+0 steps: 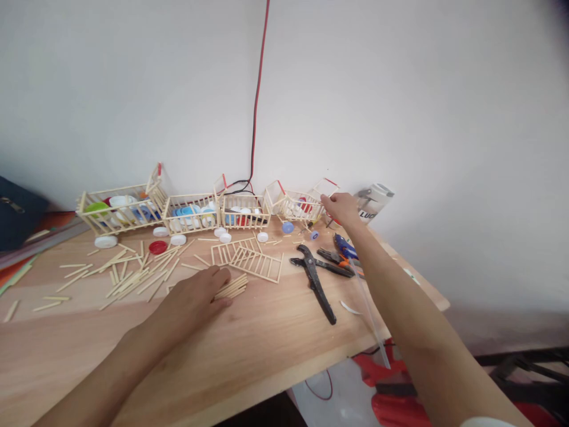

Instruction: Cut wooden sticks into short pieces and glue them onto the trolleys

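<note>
My left hand [200,296] rests low over the table with thumb and fingers closed around a small bundle of wooden sticks [233,287]. Just beyond it lie flat ladder-like stick frames [262,265], partly overlapping. At the back right, my right hand [340,207] is closed beside the red-tipped handle of a small stick cart [296,204] with blue wheels. What its fingers pinch, if anything, is hidden. Loose sticks [133,276] are scattered left of my left hand, around a red bottle cap [157,247].
More stick carts with white wheels, a large one [120,207] leftmost, stand along the wall holding bottle caps. Black-handled cutters [316,284], pliers [331,258], a blue glue gun [344,246] and a clear glue stick [371,314] lie under my right forearm. A printed container [376,201] stands behind.
</note>
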A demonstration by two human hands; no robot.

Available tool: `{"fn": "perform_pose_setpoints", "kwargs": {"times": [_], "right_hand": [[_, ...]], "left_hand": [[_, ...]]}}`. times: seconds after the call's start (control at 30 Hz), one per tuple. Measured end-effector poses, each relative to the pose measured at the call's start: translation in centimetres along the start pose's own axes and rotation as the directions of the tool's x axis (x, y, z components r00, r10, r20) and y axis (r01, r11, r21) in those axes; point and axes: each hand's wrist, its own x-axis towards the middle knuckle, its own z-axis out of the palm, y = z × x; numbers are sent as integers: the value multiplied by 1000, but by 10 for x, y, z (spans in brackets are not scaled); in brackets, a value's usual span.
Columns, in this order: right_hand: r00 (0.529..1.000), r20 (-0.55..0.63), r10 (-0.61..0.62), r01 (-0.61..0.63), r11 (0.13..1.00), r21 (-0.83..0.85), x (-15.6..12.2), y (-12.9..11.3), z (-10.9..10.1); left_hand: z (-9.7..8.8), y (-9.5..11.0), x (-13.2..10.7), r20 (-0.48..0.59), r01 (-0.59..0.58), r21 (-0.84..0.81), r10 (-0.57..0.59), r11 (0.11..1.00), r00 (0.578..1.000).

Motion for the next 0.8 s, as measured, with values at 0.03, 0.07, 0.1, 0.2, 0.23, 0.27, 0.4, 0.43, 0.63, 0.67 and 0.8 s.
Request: {"fn": "perform_pose_setpoints", "kwargs": {"times": [0.03,0.07,0.1,0.2,0.23,0.27,0.4,0.43,0.63,0.67,0.8], "right_hand": [[1000,-14,-3,3,1000,3,-2,0,2],[1000,-28,-5,5,1000,7,-3,0,4],[999,-43,-6,6,1000,10,-5,0,6],[997,-83,-10,12,1000,18,-11,-2,11],[995,-96,-13,15,1000,20,-12,-3,12],[994,-108,-15,18,1000,22,-13,-4,14],[989,-145,-20,25,999,29,-15,-6,20],[988,-152,-22,27,999,31,-15,-7,22],[983,-178,-34,42,998,38,-20,-7,28],[983,-180,-33,40,999,36,-21,-7,28],[983,-180,-24,28,999,20,-26,-9,27]], "left_hand": [[0,0,0,-2,-4,0,4,1000,1000],[0,0,0,-2,-4,1,4,1000,1000],[0,-1,0,-3,-5,2,5,1000,1000],[1,-2,1,-6,-7,-4,7,1000,1000],[2,-2,1,-8,-4,-5,4,1000,1000],[2,-3,1,-9,0,-4,0,1000,1000],[3,-4,2,-3,-1,3,1,1000,1000],[3,-4,2,-5,-6,3,6,1000,1000],[2,-2,1,-10,-6,-1,6,1000,1000],[2,-2,1,-8,-6,-3,6,1000,1000],[1,-1,0,-6,-7,-10,7,1000,1000]]}}
